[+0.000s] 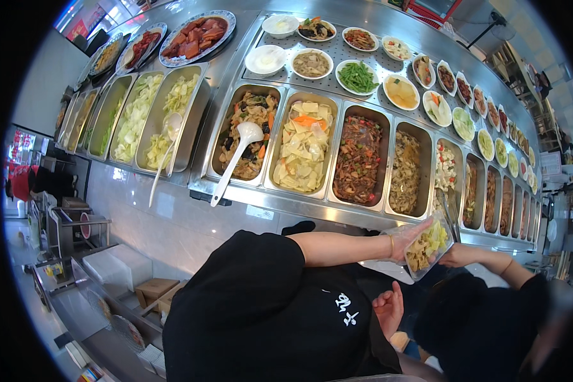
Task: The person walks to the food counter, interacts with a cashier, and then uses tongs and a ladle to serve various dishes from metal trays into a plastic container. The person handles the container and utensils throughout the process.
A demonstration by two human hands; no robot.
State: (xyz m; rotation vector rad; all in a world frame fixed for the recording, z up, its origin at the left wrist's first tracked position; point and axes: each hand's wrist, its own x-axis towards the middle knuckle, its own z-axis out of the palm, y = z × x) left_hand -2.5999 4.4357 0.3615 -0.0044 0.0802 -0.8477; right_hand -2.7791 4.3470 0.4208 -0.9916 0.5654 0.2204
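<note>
My left hand [405,241] reaches out to the right and grips a clear plastic food box [418,274]. Cabbage and pale yellow slices [427,246] fill the box, which is tilted. Below it my right hand [389,308] is raised near my chest, fingers apart, with nothing seen in it. A co-worker's hand [452,256] is close to the box's right side; whether it touches the box is unclear. Just above that hand, metal tongs [451,215] reach up to a steel pan of white cubes with red pieces [445,167].
A steel serving counter [286,205] holds several food pans. One white ladle [236,160] lies across a pan; another [160,172] stands over cabbage. Filled dishes [358,77] line the counter's back. The co-worker [477,320] stands close on the right. Cardboard boxes [155,290] sit lower left.
</note>
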